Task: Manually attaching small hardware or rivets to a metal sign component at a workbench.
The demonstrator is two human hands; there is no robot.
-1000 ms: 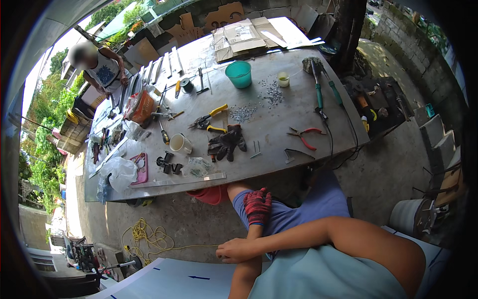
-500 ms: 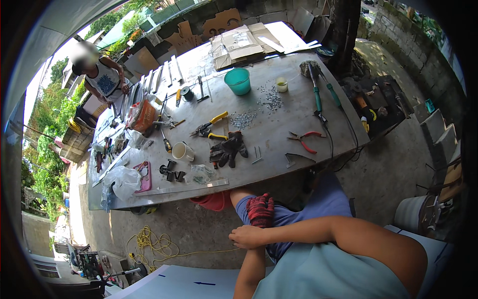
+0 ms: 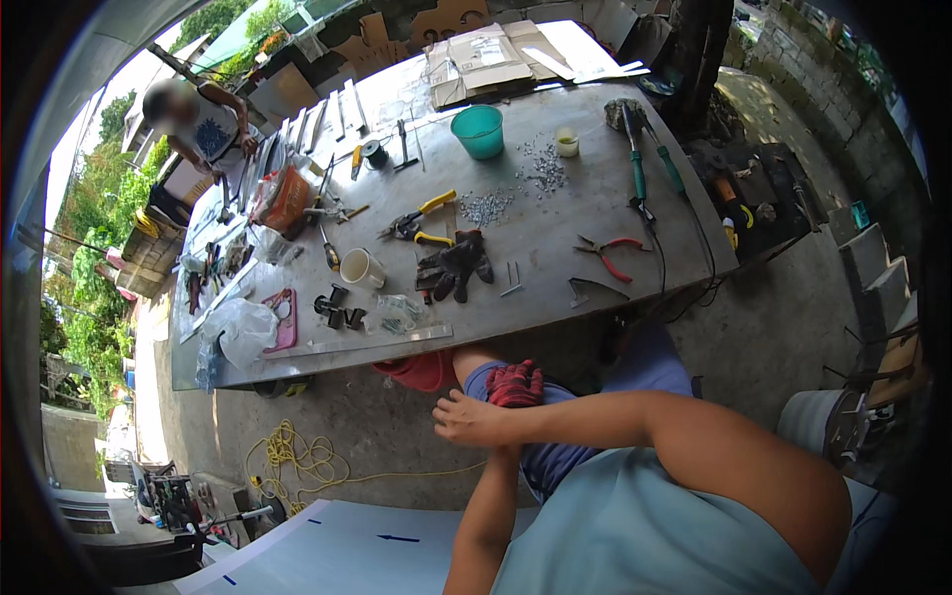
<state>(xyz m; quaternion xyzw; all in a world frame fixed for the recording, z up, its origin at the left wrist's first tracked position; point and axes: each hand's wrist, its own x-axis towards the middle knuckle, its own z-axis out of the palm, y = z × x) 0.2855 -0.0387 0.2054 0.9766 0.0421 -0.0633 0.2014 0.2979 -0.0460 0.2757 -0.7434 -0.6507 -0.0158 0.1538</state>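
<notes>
My left hand (image 3: 516,386), in a red and black work glove, rests on my leg by the knee of my blue shorts (image 3: 550,451). Its fingertips are bent out of sight. My bare right hand (image 3: 470,418) lies across the left wrist, fingers loosely apart and pointing left, with nothing seen in them. Beyond my knees, the metal table (image 3: 555,297) holds a dark work glove (image 3: 458,266), yellow-handled snips (image 3: 418,218), red-handled pliers (image 3: 612,258), a white cup (image 3: 362,268) and a clear bag of screws (image 3: 395,313).
Loose metal fasteners (image 3: 540,171) lie near a green bucket (image 3: 477,132). Two green-handled corded tools (image 3: 636,178) rest at the right. Another person (image 3: 210,129) stands at the table's far left. A yellow cord (image 3: 288,451) is coiled on the floor.
The view has shifted slightly, and the table sits higher in it. My right hand has moved a little left and up, its fingers more spread. The other person leans further over the table.
</notes>
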